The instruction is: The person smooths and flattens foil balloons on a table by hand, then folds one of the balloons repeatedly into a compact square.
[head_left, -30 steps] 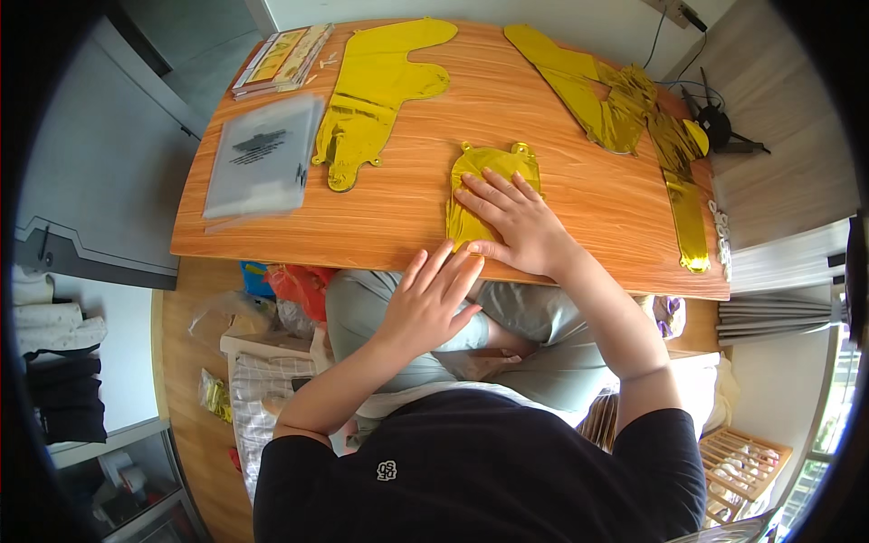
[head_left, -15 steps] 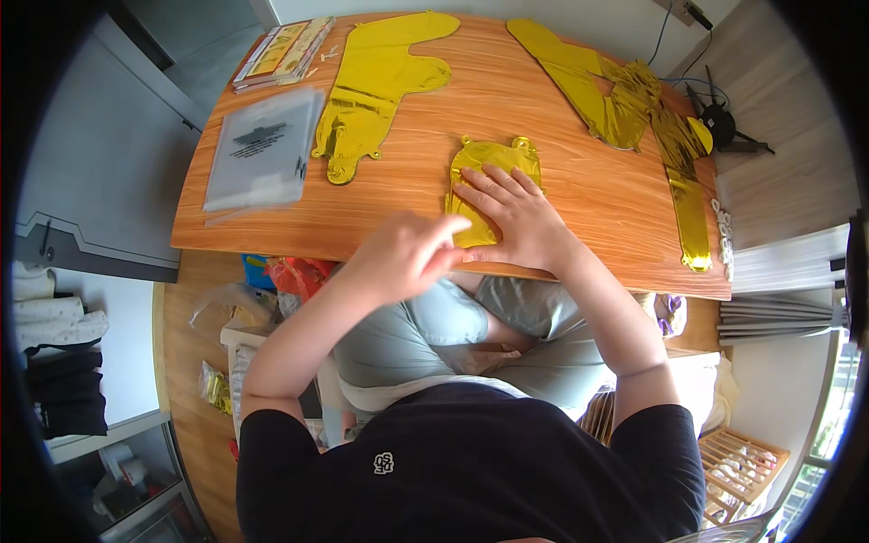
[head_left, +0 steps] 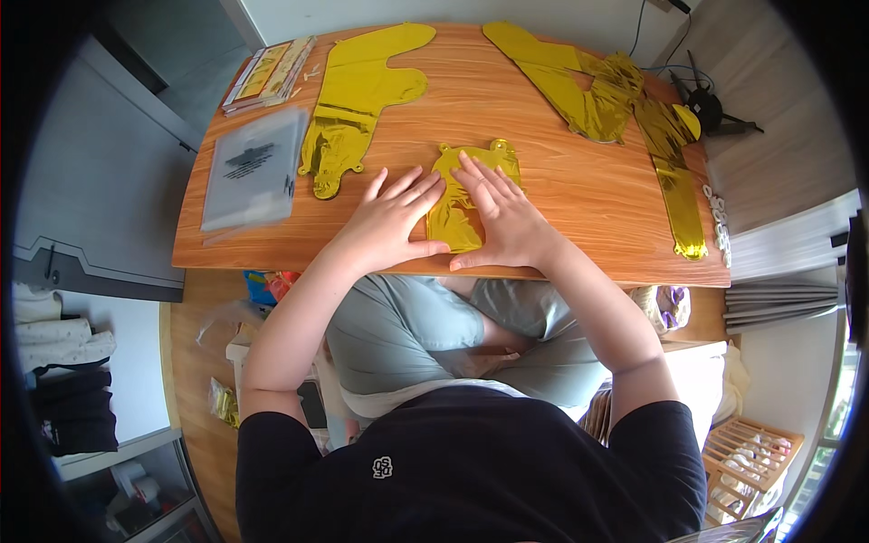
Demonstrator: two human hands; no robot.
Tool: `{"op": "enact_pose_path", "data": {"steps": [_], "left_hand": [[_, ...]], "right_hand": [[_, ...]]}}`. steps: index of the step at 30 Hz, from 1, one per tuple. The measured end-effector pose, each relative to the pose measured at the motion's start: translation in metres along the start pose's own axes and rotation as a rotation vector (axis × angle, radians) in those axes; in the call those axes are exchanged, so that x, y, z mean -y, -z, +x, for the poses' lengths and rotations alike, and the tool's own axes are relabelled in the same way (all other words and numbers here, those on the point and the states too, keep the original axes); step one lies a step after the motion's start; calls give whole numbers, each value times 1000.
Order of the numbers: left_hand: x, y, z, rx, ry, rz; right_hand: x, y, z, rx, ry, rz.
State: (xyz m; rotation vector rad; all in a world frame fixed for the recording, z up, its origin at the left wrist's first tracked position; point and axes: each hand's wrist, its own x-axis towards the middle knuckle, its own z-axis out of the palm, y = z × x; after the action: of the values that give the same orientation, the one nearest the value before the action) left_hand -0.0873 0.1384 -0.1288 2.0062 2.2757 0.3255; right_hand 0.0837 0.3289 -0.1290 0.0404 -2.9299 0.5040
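Note:
A folded gold foil balloon (head_left: 455, 226) lies flat near the table's front edge, with small tabs at its far corners. My right hand (head_left: 509, 222) rests open over its right side, fingers pointing to the far edge. At its left edge my left hand (head_left: 387, 222) lies with fingers spread, fingertips touching or just beside the foil. Part of the balloon is hidden under my hands. Beyond my left hand a larger flat gold foil balloon (head_left: 358, 86) is spread out. Another gold foil balloon (head_left: 566, 90) lies unfolded and creased at the far right.
On the wooden table (head_left: 597, 208) are a stack of clear plastic bags (head_left: 253, 172) at left and a pile of booklets (head_left: 272, 74) behind it. A black router-like device (head_left: 701, 107) with cables stands at the far right, near a white chain-like strip (head_left: 717, 217).
My left hand has come down from above the table's edge and spread out at the balloon's left side. My right hand stays on the balloon. The whole view has shifted slightly.

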Motion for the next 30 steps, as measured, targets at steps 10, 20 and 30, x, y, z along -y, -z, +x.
{"op": "enact_pose_path", "data": {"steps": [10,20,30], "left_hand": [[0,10,6,-29,34,-77],[6,2,1,-77,34,-138],[8,1,3,-80,28,-127]], "right_hand": [[-27,2,3,-131,-149,697],[8,36,-56,-120,-102,242],[27,11,-123,-324,-42,-130]]}}
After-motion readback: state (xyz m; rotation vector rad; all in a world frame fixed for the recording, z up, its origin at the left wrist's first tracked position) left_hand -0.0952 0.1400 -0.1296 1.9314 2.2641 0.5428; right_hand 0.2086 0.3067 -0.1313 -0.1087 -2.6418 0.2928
